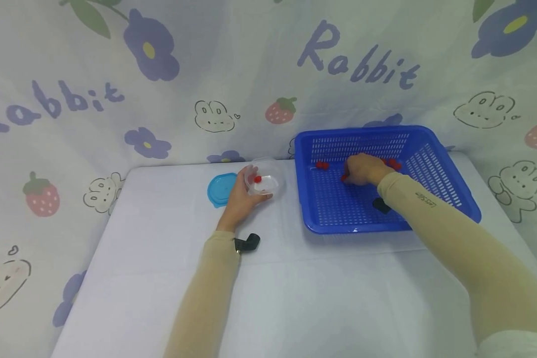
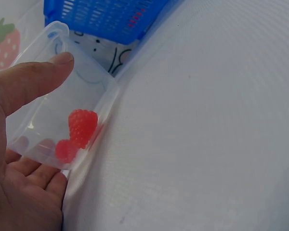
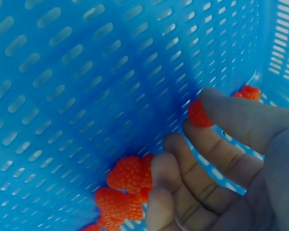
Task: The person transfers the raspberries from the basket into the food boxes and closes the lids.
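My left hand (image 1: 238, 203) grips a clear plastic tub (image 1: 275, 180) on the table, thumb on one side and fingers round the other. A red raspberry (image 2: 82, 126) shows inside it in the left wrist view, with a second red shape beside it that may be its reflection. Down inside the blue basket (image 1: 310, 209) is my right hand (image 1: 362, 169). Between thumb and index finger it pinches a raspberry (image 3: 198, 114). Several more raspberries (image 3: 127, 174) lie along the basket's side by the other fingers, which partly cover them.
A light-blue round lid (image 1: 219, 190) lies flat just left of the tub. The basket's raised slotted walls surround the right hand. Behind the table hangs a printed cloth (image 1: 250, 59); a white cover (image 1: 295, 298) spreads over the tabletop.
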Motion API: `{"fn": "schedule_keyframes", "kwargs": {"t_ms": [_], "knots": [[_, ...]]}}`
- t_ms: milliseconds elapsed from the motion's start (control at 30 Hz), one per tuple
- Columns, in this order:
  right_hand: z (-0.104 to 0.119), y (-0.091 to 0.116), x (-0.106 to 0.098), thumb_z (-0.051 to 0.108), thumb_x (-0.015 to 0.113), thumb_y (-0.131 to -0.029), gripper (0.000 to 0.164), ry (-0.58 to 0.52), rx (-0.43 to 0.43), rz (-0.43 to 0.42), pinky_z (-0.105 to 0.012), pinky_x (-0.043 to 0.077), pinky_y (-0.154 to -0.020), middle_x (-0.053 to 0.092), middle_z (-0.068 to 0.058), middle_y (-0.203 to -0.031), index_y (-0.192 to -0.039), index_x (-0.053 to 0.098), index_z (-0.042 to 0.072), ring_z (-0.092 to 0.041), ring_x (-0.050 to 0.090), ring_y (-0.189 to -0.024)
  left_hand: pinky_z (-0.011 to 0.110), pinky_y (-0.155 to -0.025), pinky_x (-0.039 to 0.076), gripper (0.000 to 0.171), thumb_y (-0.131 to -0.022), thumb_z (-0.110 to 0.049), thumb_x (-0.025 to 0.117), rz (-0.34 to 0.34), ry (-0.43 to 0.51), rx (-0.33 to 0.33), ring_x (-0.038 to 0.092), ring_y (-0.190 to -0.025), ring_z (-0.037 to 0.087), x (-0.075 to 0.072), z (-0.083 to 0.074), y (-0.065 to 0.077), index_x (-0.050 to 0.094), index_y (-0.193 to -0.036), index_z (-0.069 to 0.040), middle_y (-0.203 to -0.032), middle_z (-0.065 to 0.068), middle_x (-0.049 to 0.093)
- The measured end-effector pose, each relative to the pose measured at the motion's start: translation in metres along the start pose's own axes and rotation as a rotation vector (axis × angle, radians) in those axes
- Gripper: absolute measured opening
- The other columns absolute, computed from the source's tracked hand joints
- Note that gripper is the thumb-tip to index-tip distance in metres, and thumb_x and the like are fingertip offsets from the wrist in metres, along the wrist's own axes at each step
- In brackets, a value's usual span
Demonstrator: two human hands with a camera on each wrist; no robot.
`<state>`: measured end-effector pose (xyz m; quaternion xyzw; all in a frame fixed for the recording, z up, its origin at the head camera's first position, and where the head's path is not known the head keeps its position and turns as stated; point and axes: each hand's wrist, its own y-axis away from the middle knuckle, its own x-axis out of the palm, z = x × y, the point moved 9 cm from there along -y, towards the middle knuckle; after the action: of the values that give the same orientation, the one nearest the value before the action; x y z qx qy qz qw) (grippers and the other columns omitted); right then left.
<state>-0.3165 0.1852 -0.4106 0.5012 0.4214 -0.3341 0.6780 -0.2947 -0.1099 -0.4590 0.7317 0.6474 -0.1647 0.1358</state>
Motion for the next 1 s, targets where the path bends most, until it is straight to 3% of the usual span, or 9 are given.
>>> {"fn": "schedule_keyframes", "kwargs": {"t_ms": [267,567,800,1000], "knots": [[0.003,0.001,-0.004,0.027,0.065,-0.084,0.027,0.000,-0.028,-0.042,-0.046,0.050,-0.072,0.066,-0.009,-0.090,-0.096,0.067,0.003,-0.025,0.061,-0.080,0.040,-0.109,0.027,0.090,-0.071,-0.032,0.080,-0.004,-0.007,0.016,0.028,-0.134,0.010,0.000,0.001,-0.001,0.025,-0.143,-0.024,-0.142,-0.011,0.039],[0.008,0.003,-0.013,0.027,0.063,-0.085,0.021,-0.002,-0.031,-0.085,-0.039,0.047,-0.059,0.060,-0.005,-0.075,-0.084,0.065,0.006,-0.022,0.053,-0.066,0.042,-0.109,0.027,0.090,-0.071,-0.034,0.080,-0.003,-0.010,0.009,0.028,-0.134,0.011,0.000,-0.002,0.001,0.025,-0.142,-0.024,-0.142,-0.010,0.039],[0.014,0.002,-0.019,0.026,0.061,-0.086,0.031,-0.015,-0.064,-0.127,-0.046,0.050,-0.068,0.066,-0.011,-0.086,-0.102,0.066,0.000,-0.025,0.060,-0.073,0.041,-0.109,0.026,0.091,-0.071,-0.036,0.080,-0.003,-0.004,0.012,0.029,-0.134,0.010,0.000,0.000,0.001,0.025,-0.142,-0.024,-0.141,-0.011,0.039],[0.018,0.004,-0.025,0.029,0.062,-0.086,0.034,-0.019,-0.067,-0.170,-0.050,0.049,-0.074,0.066,-0.014,-0.099,-0.107,0.065,0.002,-0.032,0.062,-0.087,0.042,-0.109,0.027,0.091,-0.071,-0.036,0.080,-0.001,0.006,0.013,0.028,-0.134,0.011,0.000,0.000,0.001,0.025,-0.143,-0.025,-0.141,-0.011,0.039]]}}
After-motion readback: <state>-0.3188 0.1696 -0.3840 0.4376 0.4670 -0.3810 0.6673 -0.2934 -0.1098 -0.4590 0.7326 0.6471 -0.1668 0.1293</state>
